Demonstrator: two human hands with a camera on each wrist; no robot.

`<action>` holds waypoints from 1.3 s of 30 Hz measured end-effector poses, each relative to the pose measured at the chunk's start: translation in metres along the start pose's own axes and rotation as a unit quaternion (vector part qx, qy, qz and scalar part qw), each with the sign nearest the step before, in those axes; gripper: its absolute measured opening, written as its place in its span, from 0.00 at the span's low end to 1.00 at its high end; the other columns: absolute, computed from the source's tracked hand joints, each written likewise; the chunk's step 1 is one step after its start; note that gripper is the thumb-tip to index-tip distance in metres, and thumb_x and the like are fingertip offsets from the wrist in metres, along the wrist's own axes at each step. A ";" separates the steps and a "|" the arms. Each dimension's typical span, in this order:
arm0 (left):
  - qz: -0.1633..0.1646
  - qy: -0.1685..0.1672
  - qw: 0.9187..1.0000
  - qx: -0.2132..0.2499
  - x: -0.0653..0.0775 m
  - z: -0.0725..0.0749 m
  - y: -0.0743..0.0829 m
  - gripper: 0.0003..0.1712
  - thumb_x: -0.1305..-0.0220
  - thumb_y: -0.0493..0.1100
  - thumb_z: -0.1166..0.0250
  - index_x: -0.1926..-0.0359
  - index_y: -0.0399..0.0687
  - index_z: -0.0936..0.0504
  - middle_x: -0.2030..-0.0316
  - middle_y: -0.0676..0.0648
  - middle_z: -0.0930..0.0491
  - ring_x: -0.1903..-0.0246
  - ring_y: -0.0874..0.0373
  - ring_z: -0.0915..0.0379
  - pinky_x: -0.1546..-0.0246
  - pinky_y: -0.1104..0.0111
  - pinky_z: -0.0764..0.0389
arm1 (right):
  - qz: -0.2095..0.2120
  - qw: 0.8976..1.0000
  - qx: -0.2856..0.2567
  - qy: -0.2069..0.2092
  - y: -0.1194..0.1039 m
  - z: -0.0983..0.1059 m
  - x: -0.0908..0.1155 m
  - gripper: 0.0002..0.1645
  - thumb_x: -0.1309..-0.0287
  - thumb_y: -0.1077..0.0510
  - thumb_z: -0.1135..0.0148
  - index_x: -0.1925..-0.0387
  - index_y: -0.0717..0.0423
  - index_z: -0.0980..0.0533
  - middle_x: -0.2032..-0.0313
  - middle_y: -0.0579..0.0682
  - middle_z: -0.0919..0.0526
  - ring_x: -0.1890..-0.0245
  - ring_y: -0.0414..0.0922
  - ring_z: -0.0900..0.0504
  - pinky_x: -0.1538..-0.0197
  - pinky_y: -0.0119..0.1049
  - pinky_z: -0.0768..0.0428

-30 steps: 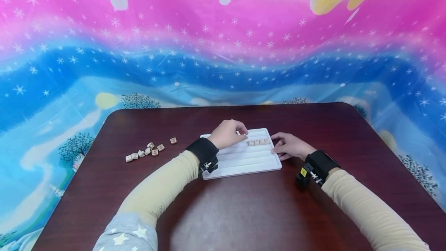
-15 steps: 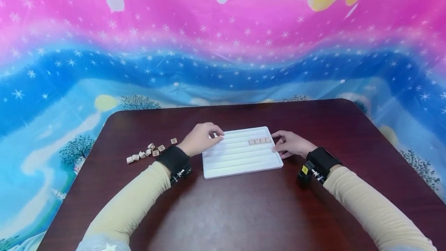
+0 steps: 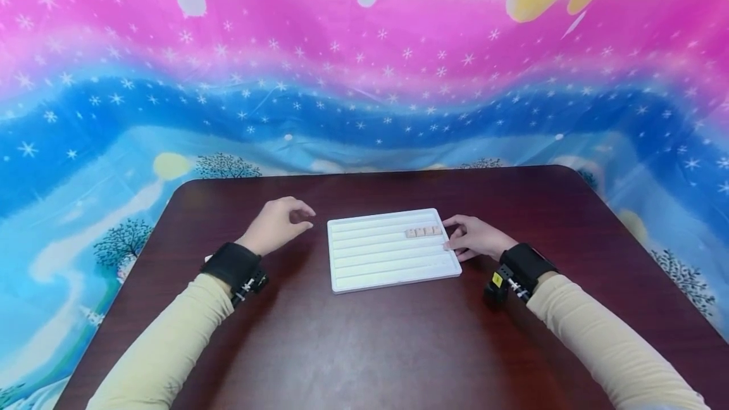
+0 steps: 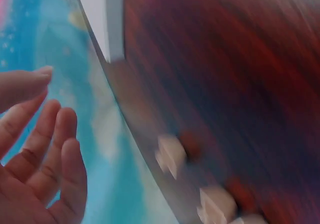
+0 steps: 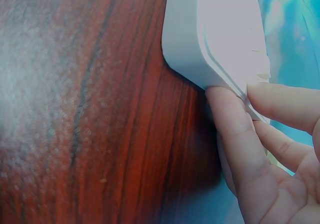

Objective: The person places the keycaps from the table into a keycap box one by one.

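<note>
A white ridged tray [image 3: 393,258] lies on the table, with a short row of small marked wooden blocks [image 3: 424,231] in an upper groove near its right end. My right hand [image 3: 478,237] holds the tray's right edge. In the right wrist view the thumb [image 5: 285,101] is on the rim and other fingers are against the outer side. Left of the tray, my left hand [image 3: 277,225] is over the table with thumb and fingers apart and nothing between them. Loose blocks [image 4: 172,154] show blurred in the left wrist view; in the head view that hand and wrist mostly hide them.
The dark reddish table [image 3: 364,347] has a rounded far edge. Behind it hangs a colourful printed cloth [image 3: 364,81]. Black wrist straps with small cameras sit on both wrists, the left strap [image 3: 232,267] low over the table's left part.
My left hand has moved left from above the tray, past its left edge, to over the loose blocks. The right hand stays at the tray's right edge, and the row of blocks is unchanged.
</note>
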State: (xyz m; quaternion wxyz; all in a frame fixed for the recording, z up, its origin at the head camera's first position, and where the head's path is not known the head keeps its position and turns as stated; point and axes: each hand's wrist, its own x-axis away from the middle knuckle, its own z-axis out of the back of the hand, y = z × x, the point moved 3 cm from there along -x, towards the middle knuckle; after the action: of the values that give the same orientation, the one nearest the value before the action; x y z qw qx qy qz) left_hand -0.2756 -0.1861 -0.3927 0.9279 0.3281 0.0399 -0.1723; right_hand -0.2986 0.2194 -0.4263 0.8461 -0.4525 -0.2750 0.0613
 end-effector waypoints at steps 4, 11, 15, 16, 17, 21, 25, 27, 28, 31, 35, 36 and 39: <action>0.065 -0.025 0.998 -0.004 0.004 0.012 -0.020 0.16 0.38 0.36 0.28 0.49 0.37 0.13 0.59 0.41 0.17 0.67 0.52 0.23 0.63 0.57 0.21 | -0.003 1.000 0.001 0.000 -0.001 0.000 0.000 0.39 0.31 0.66 0.36 0.26 0.70 0.43 0.61 0.59 0.23 0.69 0.46 0.19 0.63 0.38 0.15; 0.149 -0.081 0.985 0.023 0.007 0.017 -0.039 0.21 0.36 0.36 0.30 0.42 0.36 0.18 0.53 0.37 0.18 0.88 0.56 0.32 0.85 0.64 0.29 | 0.001 1.000 0.012 0.004 -0.001 0.001 0.000 0.39 0.31 0.65 0.36 0.26 0.71 0.43 0.61 0.59 0.24 0.69 0.47 0.19 0.63 0.39 0.15; 0.145 -0.092 0.985 0.005 0.005 0.015 -0.043 0.21 0.37 0.35 0.31 0.43 0.34 0.17 0.48 0.34 0.19 0.87 0.58 0.32 0.80 0.65 0.27 | 0.002 1.000 0.012 0.004 -0.002 0.001 0.001 0.39 0.31 0.65 0.36 0.26 0.71 0.43 0.61 0.60 0.24 0.69 0.47 0.19 0.64 0.38 0.15; 0.143 -0.093 0.985 -0.001 0.004 0.014 -0.043 0.21 0.37 0.35 0.30 0.44 0.34 0.17 0.48 0.34 0.19 0.87 0.58 0.32 0.78 0.65 0.26 | 0.002 1.000 0.012 0.003 -0.002 0.000 0.001 0.39 0.31 0.65 0.36 0.26 0.71 0.43 0.61 0.60 0.24 0.69 0.47 0.19 0.63 0.39 0.15; 0.143 -0.095 0.985 -0.006 0.003 0.012 -0.044 0.21 0.38 0.35 0.30 0.44 0.35 0.17 0.48 0.34 0.18 0.87 0.59 0.32 0.77 0.66 0.26 | 0.002 1.000 0.011 0.004 -0.002 0.000 0.001 0.39 0.31 0.65 0.36 0.26 0.71 0.43 0.61 0.60 0.24 0.69 0.47 0.19 0.63 0.39 0.15; 0.145 -0.099 0.984 -0.027 -0.001 0.008 -0.045 0.20 0.39 0.34 0.29 0.46 0.35 0.15 0.48 0.35 0.17 0.77 0.55 0.25 0.70 0.62 0.24 | 0.003 1.000 0.014 0.004 -0.001 0.000 0.000 0.39 0.31 0.66 0.36 0.26 0.71 0.43 0.61 0.60 0.24 0.69 0.46 0.19 0.63 0.39 0.15; 0.143 -0.096 0.984 -0.052 -0.002 0.007 -0.043 0.17 0.40 0.35 0.29 0.49 0.36 0.13 0.51 0.35 0.16 0.58 0.47 0.20 0.56 0.55 0.22 | -0.002 1.000 0.016 0.008 -0.002 0.000 0.000 0.39 0.32 0.65 0.36 0.26 0.70 0.43 0.61 0.59 0.24 0.69 0.46 0.19 0.63 0.38 0.15; 0.147 -0.095 0.983 -0.056 -0.002 0.007 -0.042 0.15 0.39 0.35 0.29 0.51 0.36 0.13 0.53 0.36 0.16 0.54 0.44 0.20 0.52 0.51 0.22 | -0.004 1.000 0.015 0.010 -0.002 0.000 -0.001 0.39 0.32 0.65 0.36 0.26 0.70 0.42 0.61 0.59 0.24 0.69 0.46 0.19 0.63 0.38 0.14; 0.148 -0.094 0.983 -0.057 -0.003 0.007 -0.042 0.14 0.39 0.34 0.30 0.52 0.36 0.12 0.54 0.36 0.15 0.54 0.44 0.21 0.52 0.51 0.22 | -0.004 1.000 0.016 0.011 -0.002 0.000 -0.001 0.39 0.32 0.65 0.36 0.26 0.70 0.42 0.61 0.59 0.24 0.69 0.46 0.19 0.63 0.38 0.14; 0.150 -0.095 0.983 -0.055 -0.003 0.008 -0.039 0.12 0.39 0.34 0.30 0.54 0.35 0.12 0.56 0.37 0.15 0.58 0.45 0.21 0.55 0.52 0.22 | -0.004 1.000 0.017 0.011 -0.002 0.001 -0.001 0.39 0.31 0.66 0.36 0.26 0.70 0.42 0.61 0.59 0.24 0.69 0.46 0.20 0.63 0.38 0.15; 0.149 -0.097 0.983 -0.052 -0.004 0.008 -0.037 0.09 0.39 0.33 0.30 0.57 0.35 0.12 0.58 0.38 0.15 0.62 0.46 0.21 0.59 0.54 0.21 | -0.004 1.000 0.015 0.008 -0.001 0.001 -0.001 0.39 0.31 0.66 0.36 0.27 0.70 0.42 0.61 0.60 0.24 0.69 0.47 0.20 0.63 0.38 0.15; 0.151 -0.096 0.982 -0.052 -0.003 0.007 -0.038 0.09 0.39 0.33 0.30 0.58 0.36 0.12 0.58 0.39 0.15 0.61 0.46 0.21 0.58 0.54 0.21 | -0.005 1.000 0.014 0.008 0.000 0.001 -0.001 0.38 0.31 0.66 0.36 0.27 0.70 0.42 0.61 0.60 0.24 0.69 0.47 0.20 0.63 0.38 0.15; 0.149 -0.096 0.983 -0.056 -0.003 0.007 -0.038 0.08 0.38 0.33 0.30 0.58 0.36 0.12 0.58 0.39 0.14 0.60 0.46 0.21 0.56 0.53 0.21 | -0.006 1.000 0.015 0.009 0.001 0.001 -0.001 0.39 0.31 0.66 0.36 0.27 0.70 0.42 0.61 0.60 0.24 0.69 0.47 0.20 0.63 0.38 0.15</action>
State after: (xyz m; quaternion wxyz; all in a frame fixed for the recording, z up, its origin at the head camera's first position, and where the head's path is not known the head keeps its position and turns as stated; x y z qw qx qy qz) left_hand -0.2921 -0.2171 -0.4099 0.9596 0.2601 -0.0887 -0.0602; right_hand -0.2996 0.2199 -0.4270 0.8552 -0.4390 -0.2697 0.0562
